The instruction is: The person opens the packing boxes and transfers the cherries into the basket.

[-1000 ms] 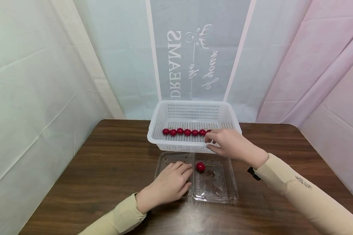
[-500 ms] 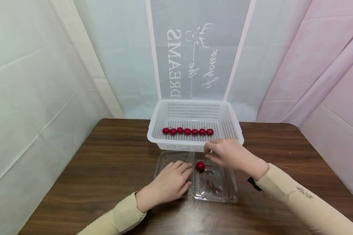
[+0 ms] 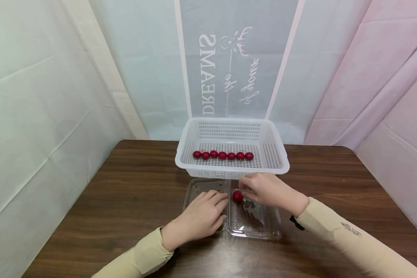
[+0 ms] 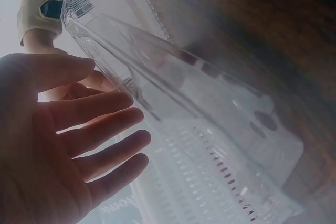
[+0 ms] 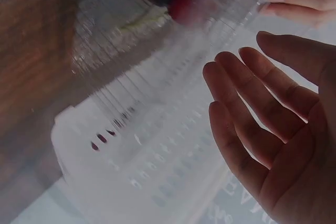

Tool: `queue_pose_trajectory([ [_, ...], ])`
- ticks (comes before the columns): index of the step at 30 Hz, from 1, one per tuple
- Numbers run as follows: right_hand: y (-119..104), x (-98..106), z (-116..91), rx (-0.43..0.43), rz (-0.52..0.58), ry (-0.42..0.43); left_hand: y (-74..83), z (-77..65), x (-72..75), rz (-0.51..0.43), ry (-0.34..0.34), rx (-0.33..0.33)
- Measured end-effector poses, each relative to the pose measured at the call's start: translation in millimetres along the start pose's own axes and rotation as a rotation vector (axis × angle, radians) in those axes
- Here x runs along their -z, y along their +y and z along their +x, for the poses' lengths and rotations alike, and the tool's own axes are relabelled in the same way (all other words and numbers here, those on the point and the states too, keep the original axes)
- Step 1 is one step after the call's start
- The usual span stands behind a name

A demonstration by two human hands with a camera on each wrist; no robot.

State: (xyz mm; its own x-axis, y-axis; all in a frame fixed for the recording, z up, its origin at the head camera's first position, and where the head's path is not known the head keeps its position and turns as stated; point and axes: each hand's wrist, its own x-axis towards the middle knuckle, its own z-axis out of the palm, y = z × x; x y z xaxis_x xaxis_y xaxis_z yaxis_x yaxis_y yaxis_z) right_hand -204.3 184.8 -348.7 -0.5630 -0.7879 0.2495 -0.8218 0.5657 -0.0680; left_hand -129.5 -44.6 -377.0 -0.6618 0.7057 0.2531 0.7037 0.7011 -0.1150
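Note:
A clear plastic clamshell box (image 3: 251,227) lies unfolded on the table. One red cherry (image 3: 237,196) sits in its right half, and in the right wrist view its thin green stem (image 5: 139,22) shows. My right hand (image 3: 269,189) hovers over that half, fingertips beside the cherry; the right wrist view shows loosely bent fingers with nothing between them. My left hand (image 3: 196,219) lies over the left half with fingers spread loosely, holding nothing. Behind the box, several cherries (image 3: 222,155) form a row inside a white perforated basket (image 3: 233,170).
The brown wooden table (image 3: 139,181) carries the box and basket. Pale curtains hang at the left, back and right, with a printed cloth panel (image 3: 238,77) behind the basket.
My right hand has left the end of the row in the basket and come down toward me, beside the single cherry in the box. The left hand stays in place.

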Motion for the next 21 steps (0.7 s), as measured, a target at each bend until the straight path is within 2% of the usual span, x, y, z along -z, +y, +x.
queue_pose_trajectory([
  [11, 9, -20, 4, 0.000, -0.023, -0.031, -0.7, 0.6, -2.1, 0.005, 0.004, -0.004],
  [21, 8, -27, 6, -0.013, -0.023, -0.119, -1.2, 0.8, -2.5, 0.011, 0.004, -0.004],
])
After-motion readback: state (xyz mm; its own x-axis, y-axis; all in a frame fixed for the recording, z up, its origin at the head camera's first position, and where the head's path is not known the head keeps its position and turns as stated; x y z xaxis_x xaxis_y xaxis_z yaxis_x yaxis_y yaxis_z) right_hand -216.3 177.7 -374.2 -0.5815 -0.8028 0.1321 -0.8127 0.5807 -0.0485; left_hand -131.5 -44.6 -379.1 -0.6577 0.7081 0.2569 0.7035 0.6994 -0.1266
